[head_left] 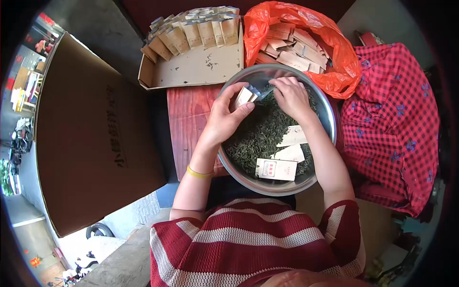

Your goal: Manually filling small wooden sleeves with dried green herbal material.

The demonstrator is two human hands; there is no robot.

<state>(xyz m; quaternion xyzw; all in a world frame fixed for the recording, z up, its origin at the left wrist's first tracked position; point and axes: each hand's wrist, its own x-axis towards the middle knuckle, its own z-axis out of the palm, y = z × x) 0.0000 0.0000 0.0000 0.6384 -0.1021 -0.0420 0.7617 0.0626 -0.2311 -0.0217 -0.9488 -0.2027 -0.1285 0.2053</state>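
Left hand (225,112) gripping a small paper packet (244,97) over a metal basin (330,125) of dark dried leaves (256,134), right hand (292,98) curled beside the packet's clear film (266,92), whether pinching it I cannot tell; pale paper pieces (277,169) lying on the leaves, cardboard tray (201,72) beyond

From my station, I see the widest passage between the forearms, over the dried leaves (258,136) in the metal basin (267,190); paper packets (282,171) crowd its near right. The left hand (224,117) and right hand (292,98) narrow the far side. Past the rim, I'm blocked rightward by the orange-red plastic bag (345,79) and checked cloth (389,129), leftward by the tall cardboard box (91,129). I have room over the wooden table (189,119) strip and the cardboard tray's (198,71) near part, before its standing packets (206,34)
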